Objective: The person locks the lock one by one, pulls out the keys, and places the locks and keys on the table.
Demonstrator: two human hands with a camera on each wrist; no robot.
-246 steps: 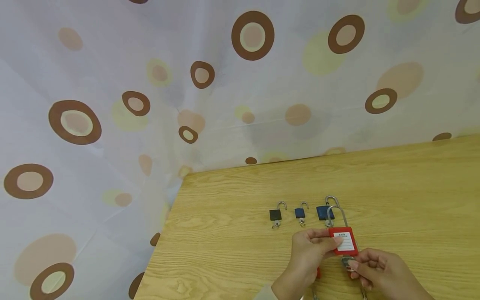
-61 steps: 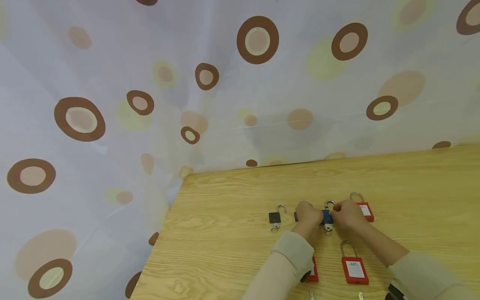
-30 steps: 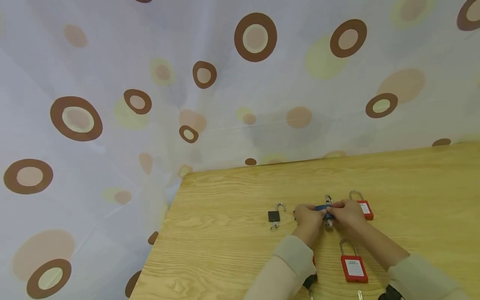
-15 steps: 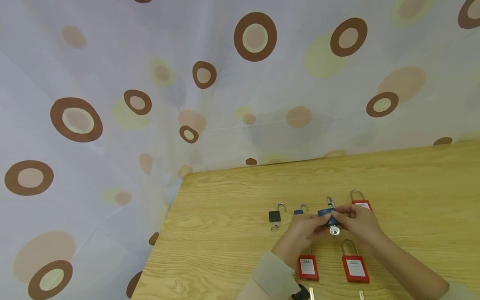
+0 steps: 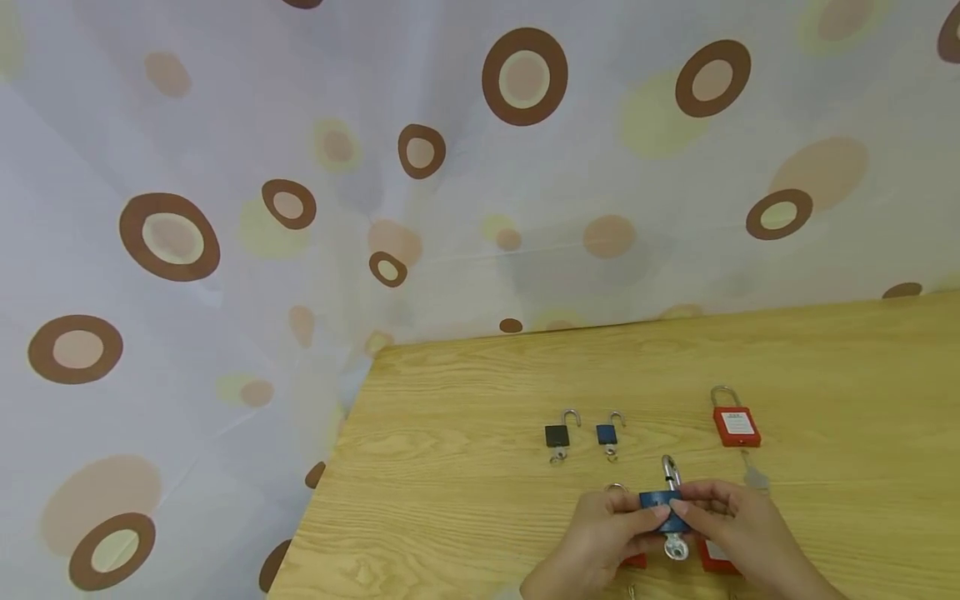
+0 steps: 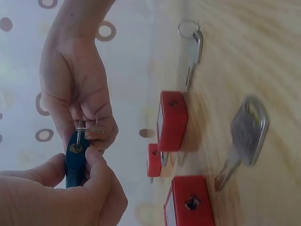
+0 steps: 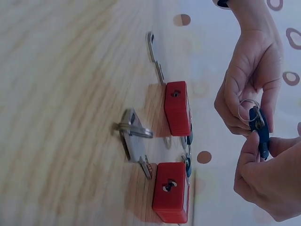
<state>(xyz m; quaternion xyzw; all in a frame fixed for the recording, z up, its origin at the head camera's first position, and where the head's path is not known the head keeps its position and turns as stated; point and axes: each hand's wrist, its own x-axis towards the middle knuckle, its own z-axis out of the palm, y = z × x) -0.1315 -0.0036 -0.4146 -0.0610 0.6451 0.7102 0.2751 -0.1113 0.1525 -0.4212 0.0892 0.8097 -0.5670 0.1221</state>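
Observation:
Both hands hold one blue padlock [image 5: 654,499] close to the person in the head view. My left hand [image 5: 592,533] pinches its left side between thumb and fingers, and my right hand [image 5: 742,525] pinches the right side. Its steel shackle [image 5: 671,472] points away from the person. A key [image 5: 676,547] hangs out of the bottom. In the left wrist view that key [image 6: 78,136] sits in the brass keyhole [image 6: 75,149]. The right wrist view shows a thin key ring [image 7: 248,110] beside the fingers. The thumbs cover part of the padlock's front.
A black padlock [image 5: 557,436] and a small blue padlock [image 5: 607,434], shackles open, lie farther back with keys. One red padlock [image 5: 737,425] lies back right, a key [image 5: 756,477] in front. Two more red padlocks [image 6: 173,121] lie partly hidden beneath the hands, with loose keys [image 6: 247,132].
Earlier the hands held a red padlock and its key; a red padlock now lies at back right. Since then both hands have taken the blue padlock from the row and brought it toward the person.

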